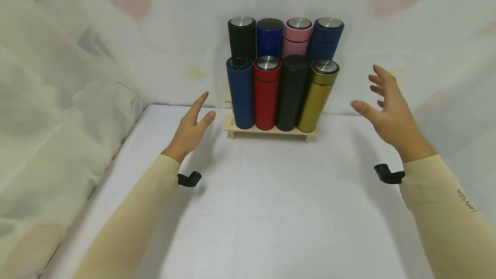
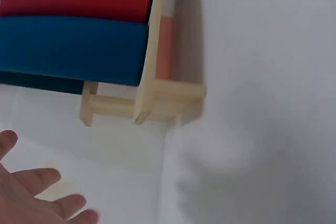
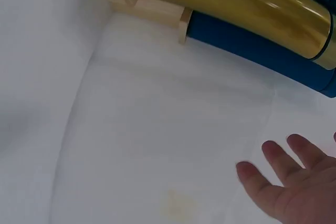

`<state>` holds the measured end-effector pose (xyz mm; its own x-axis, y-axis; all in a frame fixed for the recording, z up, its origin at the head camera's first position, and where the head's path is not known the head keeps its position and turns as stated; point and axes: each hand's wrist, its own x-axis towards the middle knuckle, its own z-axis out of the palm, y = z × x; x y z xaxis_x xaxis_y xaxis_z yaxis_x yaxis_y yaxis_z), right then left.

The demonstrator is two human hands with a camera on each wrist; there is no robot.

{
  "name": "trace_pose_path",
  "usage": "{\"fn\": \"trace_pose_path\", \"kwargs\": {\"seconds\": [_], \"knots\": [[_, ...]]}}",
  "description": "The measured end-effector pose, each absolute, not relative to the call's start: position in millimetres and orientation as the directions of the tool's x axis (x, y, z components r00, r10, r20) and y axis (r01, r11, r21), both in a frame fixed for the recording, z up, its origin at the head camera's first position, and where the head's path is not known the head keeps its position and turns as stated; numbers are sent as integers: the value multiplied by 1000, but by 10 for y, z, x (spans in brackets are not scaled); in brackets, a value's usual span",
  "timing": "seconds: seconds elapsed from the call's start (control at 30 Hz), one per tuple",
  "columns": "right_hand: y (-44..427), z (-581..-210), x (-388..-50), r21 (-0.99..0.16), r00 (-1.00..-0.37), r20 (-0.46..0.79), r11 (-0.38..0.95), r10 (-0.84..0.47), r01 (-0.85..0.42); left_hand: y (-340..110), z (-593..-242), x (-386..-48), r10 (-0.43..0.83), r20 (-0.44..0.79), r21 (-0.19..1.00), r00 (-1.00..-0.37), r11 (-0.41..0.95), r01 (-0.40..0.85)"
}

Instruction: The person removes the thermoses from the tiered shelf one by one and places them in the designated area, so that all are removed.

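Two rows of thermos bottles stand on a small wooden rack against the back. In front are a blue thermos, a red thermos, a black thermos and a gold thermos. Behind them rise another black one, a bright blue one, a pink thermos and a dark blue one. My left hand hovers left of the rack, fingers extended, holding nothing. To the right, apart from the gold thermos, my right hand is spread and holds nothing.
A white-covered table lies beneath the hands. Patterned cloth hangs at the left and behind the rack. Each wrist carries a black camera mount, one on the left sleeve and one on the right.
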<state>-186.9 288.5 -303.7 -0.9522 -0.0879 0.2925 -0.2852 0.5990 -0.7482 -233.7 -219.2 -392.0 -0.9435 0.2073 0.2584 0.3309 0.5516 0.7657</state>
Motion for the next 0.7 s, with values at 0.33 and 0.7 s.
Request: {"fn": "trace_pose_path", "kwargs": {"seconds": [0.33,0.7], "knots": [[2717,-3394,-2044,-867,-957,288,419,-17,-268,-1995,-4382,-2484,85,144,979,-986,134,154],[2435,-3725,-2260,-923,-925,363,-95,111,-373,-1814,-4802,-2565,-81,130,989,-988,-62,135]]}}
